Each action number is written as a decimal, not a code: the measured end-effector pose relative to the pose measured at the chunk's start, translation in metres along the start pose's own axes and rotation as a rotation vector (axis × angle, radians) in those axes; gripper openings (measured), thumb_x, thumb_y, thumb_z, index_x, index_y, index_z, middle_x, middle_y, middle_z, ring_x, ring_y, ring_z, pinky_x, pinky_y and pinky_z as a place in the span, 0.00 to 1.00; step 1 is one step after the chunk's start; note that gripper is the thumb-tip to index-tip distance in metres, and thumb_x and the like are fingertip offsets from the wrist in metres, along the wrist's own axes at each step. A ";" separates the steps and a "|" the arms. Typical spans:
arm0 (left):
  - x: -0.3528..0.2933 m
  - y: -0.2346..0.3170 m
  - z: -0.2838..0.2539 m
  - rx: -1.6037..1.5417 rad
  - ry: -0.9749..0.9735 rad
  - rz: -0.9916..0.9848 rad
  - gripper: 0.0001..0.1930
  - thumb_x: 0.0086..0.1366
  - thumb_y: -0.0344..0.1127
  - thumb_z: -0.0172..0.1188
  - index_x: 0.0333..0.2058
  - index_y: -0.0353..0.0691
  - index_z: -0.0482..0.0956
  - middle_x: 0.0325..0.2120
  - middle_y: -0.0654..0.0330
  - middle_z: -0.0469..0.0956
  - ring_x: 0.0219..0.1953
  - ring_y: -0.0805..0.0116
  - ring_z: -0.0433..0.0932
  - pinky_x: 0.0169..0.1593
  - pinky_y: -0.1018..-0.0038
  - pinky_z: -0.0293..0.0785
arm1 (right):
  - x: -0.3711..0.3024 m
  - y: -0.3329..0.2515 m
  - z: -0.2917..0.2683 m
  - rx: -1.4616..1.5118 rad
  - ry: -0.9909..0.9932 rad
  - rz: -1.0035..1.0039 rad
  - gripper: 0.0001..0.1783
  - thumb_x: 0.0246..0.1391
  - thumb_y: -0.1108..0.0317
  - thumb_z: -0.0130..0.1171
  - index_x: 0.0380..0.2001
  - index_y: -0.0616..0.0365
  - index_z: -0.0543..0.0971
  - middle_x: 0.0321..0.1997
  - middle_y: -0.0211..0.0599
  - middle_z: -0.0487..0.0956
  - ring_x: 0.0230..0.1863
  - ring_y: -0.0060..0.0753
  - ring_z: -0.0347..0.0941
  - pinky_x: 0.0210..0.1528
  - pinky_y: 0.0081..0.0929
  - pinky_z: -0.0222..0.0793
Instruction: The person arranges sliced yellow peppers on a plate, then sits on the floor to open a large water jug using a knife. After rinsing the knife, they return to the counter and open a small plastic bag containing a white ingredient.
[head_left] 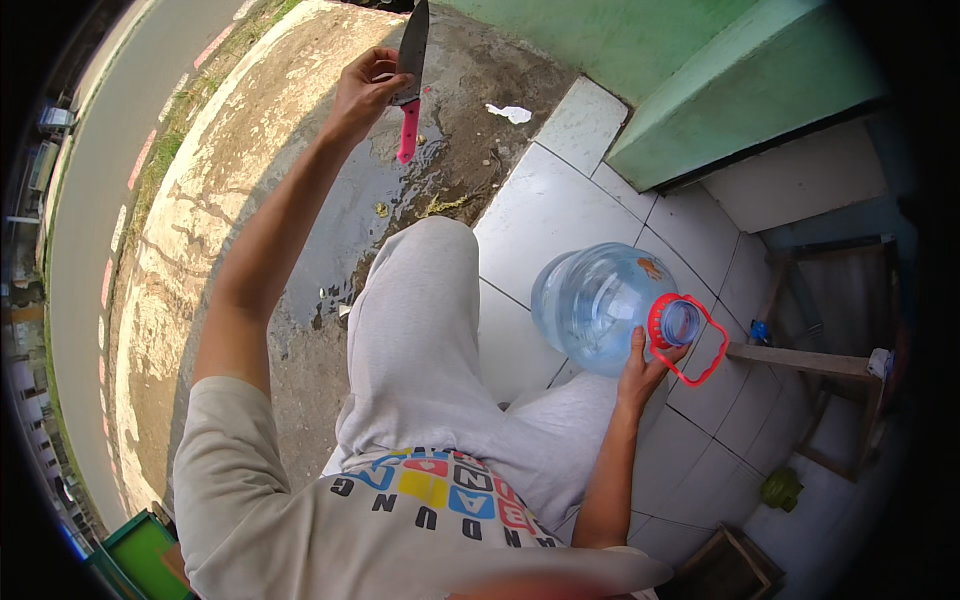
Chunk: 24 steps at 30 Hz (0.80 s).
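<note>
My left hand (362, 92), arm stretched far forward over the wet ground, pinches a kitchen knife (411, 62) by its dark blade near the handle. The blade points away from me and the pink handle hangs toward me. At my right, a large clear blue plastic water bottle (598, 305) lies tilted, its uncapped mouth toward me. A red carrying handle (716, 350) loops from the red collar at its neck. My right hand (645, 372) grips the bottle below the neck, thumb up along its side; some fingers are hidden behind it.
White floor tiles (545, 205) meet wet, rough concrete (330, 255) with scattered scraps. A green wall (720, 120) rises at the far right. Wooden frames (815, 362) and a small green gas cylinder (781, 489) stand at the right. A road (85, 230) runs along the left.
</note>
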<state>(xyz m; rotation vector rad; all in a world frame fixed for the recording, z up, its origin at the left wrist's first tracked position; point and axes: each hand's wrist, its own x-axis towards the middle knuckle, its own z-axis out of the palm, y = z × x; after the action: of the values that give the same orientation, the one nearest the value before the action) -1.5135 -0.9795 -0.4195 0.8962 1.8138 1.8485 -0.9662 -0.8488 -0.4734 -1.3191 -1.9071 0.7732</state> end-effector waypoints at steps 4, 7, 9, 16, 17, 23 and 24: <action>-0.018 0.048 0.070 -0.469 -0.022 0.051 0.12 0.65 0.25 0.66 0.43 0.42 0.73 0.38 0.63 0.82 0.40 0.75 0.83 0.40 0.73 0.85 | -0.073 -0.039 0.020 -0.113 -0.048 0.015 0.62 0.55 0.56 0.68 0.74 0.69 0.36 0.77 0.73 0.31 0.80 0.68 0.24 0.78 0.57 0.29; -0.039 0.070 0.113 -0.638 -0.037 -0.052 0.13 0.65 0.23 0.64 0.44 0.43 0.72 0.39 0.64 0.82 0.39 0.75 0.83 0.40 0.73 0.85 | -0.093 -0.092 0.012 0.004 -0.288 0.014 0.59 0.53 0.59 0.69 0.73 0.72 0.41 0.77 0.74 0.34 0.78 0.75 0.28 0.76 0.63 0.37; -0.053 0.078 0.137 -0.700 -0.056 -0.113 0.13 0.65 0.23 0.64 0.44 0.42 0.72 0.39 0.63 0.82 0.39 0.76 0.83 0.37 0.75 0.85 | -0.078 -0.127 0.010 0.069 -0.396 -0.174 0.56 0.52 0.59 0.69 0.72 0.72 0.47 0.76 0.74 0.40 0.78 0.74 0.34 0.75 0.63 0.41; -0.077 0.085 0.150 -0.667 -0.091 -0.286 0.17 0.64 0.23 0.64 0.49 0.40 0.72 0.41 0.62 0.82 0.40 0.74 0.83 0.36 0.76 0.85 | 0.055 -0.202 0.073 0.128 -0.370 -0.372 0.35 0.58 0.51 0.65 0.58 0.70 0.71 0.53 0.59 0.79 0.56 0.60 0.74 0.59 0.48 0.68; -0.078 0.083 0.146 -0.666 -0.082 -0.285 0.17 0.64 0.23 0.64 0.49 0.40 0.72 0.41 0.61 0.82 0.40 0.74 0.83 0.37 0.74 0.85 | 0.069 -0.210 0.084 0.175 -0.422 -0.339 0.27 0.63 0.50 0.59 0.50 0.65 0.78 0.38 0.51 0.84 0.42 0.54 0.81 0.48 0.45 0.74; -0.078 0.065 0.109 -0.643 0.020 -0.326 0.19 0.63 0.24 0.65 0.51 0.38 0.71 0.42 0.58 0.82 0.43 0.70 0.84 0.46 0.69 0.84 | 0.086 -0.234 0.121 0.173 -0.665 -0.341 0.20 0.67 0.58 0.53 0.27 0.63 0.82 0.21 0.49 0.81 0.25 0.52 0.80 0.32 0.44 0.73; -0.076 0.061 0.102 -0.653 0.034 -0.327 0.19 0.63 0.24 0.65 0.51 0.37 0.71 0.42 0.58 0.82 0.43 0.69 0.84 0.46 0.69 0.84 | 0.083 -0.237 0.126 0.147 -0.641 -0.391 0.20 0.66 0.59 0.53 0.26 0.63 0.82 0.22 0.50 0.81 0.25 0.53 0.80 0.32 0.44 0.73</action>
<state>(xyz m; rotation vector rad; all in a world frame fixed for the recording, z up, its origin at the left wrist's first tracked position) -1.3803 -0.9621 -0.3772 0.3080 1.1457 2.0344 -1.2160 -0.8541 -0.3456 -0.6025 -2.4365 1.1918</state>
